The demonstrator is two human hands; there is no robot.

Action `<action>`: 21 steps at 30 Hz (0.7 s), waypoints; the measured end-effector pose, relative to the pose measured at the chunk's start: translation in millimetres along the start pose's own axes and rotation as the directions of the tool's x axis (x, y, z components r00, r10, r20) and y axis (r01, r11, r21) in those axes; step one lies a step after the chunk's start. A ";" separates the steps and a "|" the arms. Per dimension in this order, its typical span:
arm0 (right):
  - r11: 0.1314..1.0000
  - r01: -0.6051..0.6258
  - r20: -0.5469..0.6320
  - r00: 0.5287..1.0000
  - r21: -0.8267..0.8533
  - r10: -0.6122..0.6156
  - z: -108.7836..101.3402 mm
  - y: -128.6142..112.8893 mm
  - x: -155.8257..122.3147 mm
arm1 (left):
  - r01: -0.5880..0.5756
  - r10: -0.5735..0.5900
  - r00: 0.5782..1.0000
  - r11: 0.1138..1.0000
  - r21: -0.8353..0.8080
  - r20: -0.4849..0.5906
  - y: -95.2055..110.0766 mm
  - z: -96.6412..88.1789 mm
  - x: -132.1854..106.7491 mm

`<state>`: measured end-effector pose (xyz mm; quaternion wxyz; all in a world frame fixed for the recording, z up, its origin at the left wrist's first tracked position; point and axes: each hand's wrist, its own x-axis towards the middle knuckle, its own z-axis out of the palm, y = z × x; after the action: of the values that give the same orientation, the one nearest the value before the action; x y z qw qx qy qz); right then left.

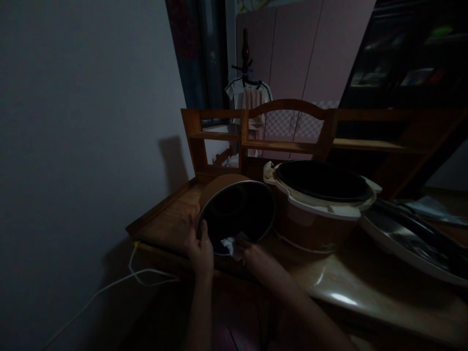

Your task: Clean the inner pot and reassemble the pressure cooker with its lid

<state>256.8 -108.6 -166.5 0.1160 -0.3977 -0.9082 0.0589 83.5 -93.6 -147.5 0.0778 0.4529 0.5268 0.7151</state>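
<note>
A round inner pot (237,209) with a dark inside and a brown outside lies tilted on the wooden table (347,282), its mouth turned toward me. My left hand (200,249) grips the pot's near left rim. My right hand (252,254) reaches into the lower part of the pot's mouth, its fingers closed on a small white cloth or tissue (228,243). The room is dim, so fine detail is lost.
A brown cooker body (318,214) with a cream rim stands open just right of the pot. A shiny lid or tray (409,243) lies at the right. A wooden shelf rack (285,136) backs the table. A white cable (120,280) hangs off the left edge by the wall.
</note>
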 end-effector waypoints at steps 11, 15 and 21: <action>0.995 -0.014 -0.026 1.000 -0.099 0.011 14.0 6.4 -5.3 | -0.289 0.248 0.952 0.923 0.255 0.179 34.6 -23.2 26.2; 0.999 -0.050 -0.114 0.992 -0.019 0.047 6.2 23.7 -11.5 | -0.330 0.264 0.932 0.903 0.274 0.249 37.5 -14.3 33.9; 1.000 0.013 -0.181 0.983 0.018 -0.009 2.6 29.0 -3.8 | -0.298 0.215 0.932 0.912 0.280 0.292 39.6 3.6 57.6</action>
<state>279.2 -91.8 -175.5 0.2022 -0.3953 -0.8955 0.0303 67.3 -74.4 -82.1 -0.0251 0.6132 0.5565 0.5601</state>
